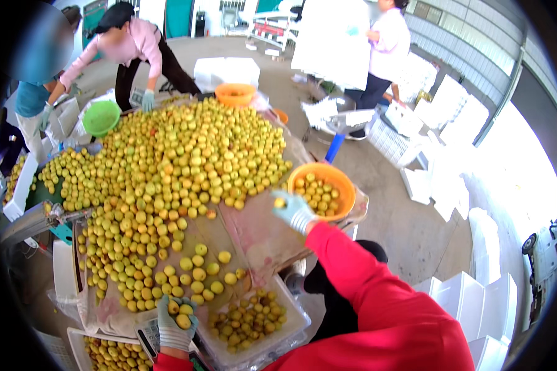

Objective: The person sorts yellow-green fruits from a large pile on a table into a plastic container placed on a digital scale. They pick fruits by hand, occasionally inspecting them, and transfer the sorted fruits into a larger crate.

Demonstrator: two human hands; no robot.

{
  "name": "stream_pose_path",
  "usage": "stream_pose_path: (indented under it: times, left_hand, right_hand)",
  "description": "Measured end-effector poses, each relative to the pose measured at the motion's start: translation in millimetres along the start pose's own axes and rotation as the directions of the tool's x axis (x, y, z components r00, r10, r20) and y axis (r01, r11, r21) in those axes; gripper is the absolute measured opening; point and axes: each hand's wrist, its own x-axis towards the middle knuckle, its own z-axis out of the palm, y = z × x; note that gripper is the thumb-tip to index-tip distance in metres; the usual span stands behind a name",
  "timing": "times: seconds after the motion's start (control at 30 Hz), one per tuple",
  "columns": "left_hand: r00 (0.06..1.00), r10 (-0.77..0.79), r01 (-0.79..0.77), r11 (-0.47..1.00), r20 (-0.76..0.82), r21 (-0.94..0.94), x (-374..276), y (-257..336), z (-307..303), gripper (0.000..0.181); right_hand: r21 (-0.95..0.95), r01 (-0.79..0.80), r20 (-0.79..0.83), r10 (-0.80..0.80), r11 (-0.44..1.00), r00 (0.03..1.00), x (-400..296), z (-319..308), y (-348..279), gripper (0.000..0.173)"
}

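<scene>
My left hand (pixel 175 335), in a pale glove with a grey-white cuff, cups several yellow-green round fruits (pixel 183 321) at the near edge of the table. My right hand (pixel 296 213), gloved alike, grips a single yellow fruit (pixel 280 202) at its fingertips, beside the left rim of an orange plastic basin (pixel 347 204) partly filled with fruit. A large heap of the same fruit (pixel 185 153) spreads over the covered tabletop (pixel 255 232). Just right of my left hand, below the table edge, sits a white foam box (pixel 301 320) of browner, blemished fruit.
A second white box (pixel 76 345) of fruit and a keypad device (pixel 147 335) flank my left hand. Across the table are a green basin (pixel 101 118), another orange basin (pixel 235 94) and a co-worker in pink (pixel 144 44). White foam boxes (pixel 473 301) stand at right.
</scene>
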Motion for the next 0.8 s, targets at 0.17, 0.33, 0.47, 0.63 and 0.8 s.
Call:
stream_pose_path:
  times: [0.17,0.33,0.47,0.63,0.8]
  left_hand:
    - [0.997,-0.076,0.076,0.995,0.007,0.064,-3,-15,17,0.02]
    - [0.715,0.493,-0.698,0.469,0.496,0.541,-16,-15,1,0.02]
    - [0.501,0.465,-0.834,0.036,0.729,0.551,-42,-14,20,0.038]
    - [0.821,0.287,-0.461,0.843,0.494,0.276,-72,-6,23,0.024]
    - [0.772,0.306,-0.438,0.891,0.557,0.119,-102,-3,15,0.022]
  right_hand:
    - [0.662,-0.41,0.53,-0.005,0.627,0.848,-68,13,-100,0.053]
    - [0.665,-0.322,0.621,-0.259,0.674,0.74,-110,30,-184,0.054]
    - [0.465,0.375,0.29,-0.538,0.802,0.791,-128,27,-221,0.043]
    - [0.49,0.416,0.286,-0.592,0.766,0.753,-147,20,-256,0.047]
    - [0.582,0.394,0.281,-0.63,0.712,0.724,-166,17,-279,0.054]
